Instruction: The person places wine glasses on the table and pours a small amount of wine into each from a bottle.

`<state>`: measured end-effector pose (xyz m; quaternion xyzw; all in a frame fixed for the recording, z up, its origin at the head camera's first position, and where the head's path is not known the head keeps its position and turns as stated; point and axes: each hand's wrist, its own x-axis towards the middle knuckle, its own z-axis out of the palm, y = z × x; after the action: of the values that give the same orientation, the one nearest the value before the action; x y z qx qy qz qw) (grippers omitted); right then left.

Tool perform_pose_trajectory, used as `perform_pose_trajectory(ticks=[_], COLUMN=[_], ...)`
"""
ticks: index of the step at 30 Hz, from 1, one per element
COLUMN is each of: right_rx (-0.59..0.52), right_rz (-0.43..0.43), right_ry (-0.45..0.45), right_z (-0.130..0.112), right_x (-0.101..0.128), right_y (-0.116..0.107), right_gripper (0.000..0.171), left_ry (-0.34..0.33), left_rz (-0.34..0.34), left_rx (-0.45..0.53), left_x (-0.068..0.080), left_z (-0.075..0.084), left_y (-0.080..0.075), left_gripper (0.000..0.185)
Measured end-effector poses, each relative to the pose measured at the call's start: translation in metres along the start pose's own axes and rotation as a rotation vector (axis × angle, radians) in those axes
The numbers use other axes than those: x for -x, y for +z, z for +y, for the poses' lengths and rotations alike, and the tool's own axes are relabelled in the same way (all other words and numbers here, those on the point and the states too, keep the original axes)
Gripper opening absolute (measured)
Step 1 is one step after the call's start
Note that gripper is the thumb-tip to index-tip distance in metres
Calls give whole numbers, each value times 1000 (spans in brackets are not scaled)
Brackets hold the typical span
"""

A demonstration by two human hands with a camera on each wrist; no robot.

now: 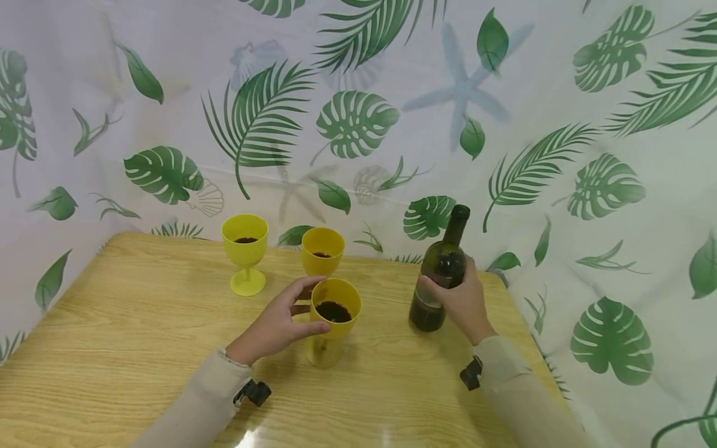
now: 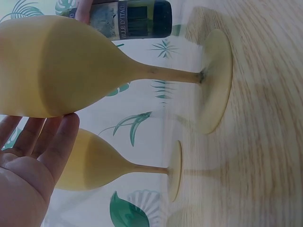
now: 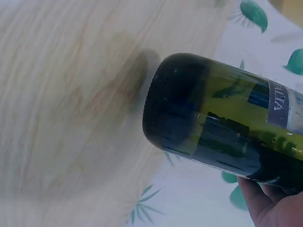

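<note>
A person's left hand (image 1: 274,326) cupped the bowl of the nearest yellow goblet (image 1: 332,320) from its 9 o'clock side, fingers curved around the rim and wall, while the right hand (image 1: 463,302) clasped a dark green wine bottle (image 1: 439,274) at its shoulder, the bottle standing upright at about 3 o'clock from the goblet on the wooden table (image 1: 140,336). The goblet, holding a dark liquid, looked like light, stiff plastic on a thin stem — likely top-heavy and easy to tip, best held at the bowl. The glass bottle appeared heavy, smooth and breakable; its wide body offered the surer grip. Farther back stood a second yellow goblet (image 1: 322,252) at 12 o'clock and a third (image 1: 244,252) at 10 o'clock, both with dark contents. The bottle's label text was cut off, and its fill level was hard to judge through the dark glass — the right fingertips lay hidden behind it.
</note>
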<state>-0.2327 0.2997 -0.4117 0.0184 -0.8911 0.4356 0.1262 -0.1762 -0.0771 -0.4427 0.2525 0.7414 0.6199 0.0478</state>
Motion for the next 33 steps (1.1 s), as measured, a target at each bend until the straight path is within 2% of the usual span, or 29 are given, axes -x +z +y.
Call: perform_pose_trajectory(ticks=[7, 14, 20, 33], right_rx=[-15, -31, -39, -52], right_rz=[79, 141, 202, 223], right_ry=[11, 36, 49, 87], right_z=[18, 37, 49, 58], right_x=[-5, -8, -6, -3], right_y=[-12, -26, -34, -39], right_gripper=[96, 97, 98, 99], left_ry=[-18, -1, -13, -19], left_rz=[-1, -2, 0, 9], left_rx=[10, 7, 8, 0], left_x=[0, 0, 0, 1], left_z=[1, 1, 0, -1], left_y=[1, 3, 3, 2], left_gripper=[77, 78, 78, 77])
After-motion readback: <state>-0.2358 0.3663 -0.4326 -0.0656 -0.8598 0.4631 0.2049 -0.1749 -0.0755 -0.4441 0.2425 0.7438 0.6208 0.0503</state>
